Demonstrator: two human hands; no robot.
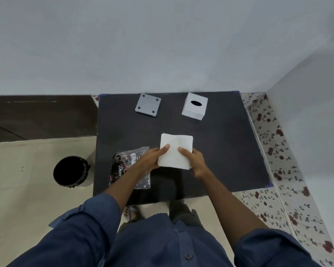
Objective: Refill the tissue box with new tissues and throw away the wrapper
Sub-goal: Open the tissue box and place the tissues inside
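In front of me stands a dark grey square table (220, 151) with a matte top, pushed against a pale grey wall (162, 45). On my right the floor has white tiles with a red flower pattern (278, 151); on my left the floor is plain cream (27, 189).

On that cream floor, just beside the left edge of the table, stands a round black waste bin (69, 171), open at the top.

In the middle of the table, near my side, is a thick square stack of white paper tissues (176, 145). I hold it with both hands. My left hand (149, 160) grips its left edge, the thumb lying on top of the stack. My right hand (196, 162) grips the lower right corner, also with the thumb on top. Both hands are closed on the stack.

Partly under my left forearm lies a crumpled plastic wrapper (127, 168), clear and black with white letters on it, flat on the table and left of the tissues.

At the far side of the table stands a white cube-shaped tissue box (194, 106) with a dark oval opening on top. To its left, well apart from it, lies a grey square base plate (148, 107) with four dark round pads at its corners.
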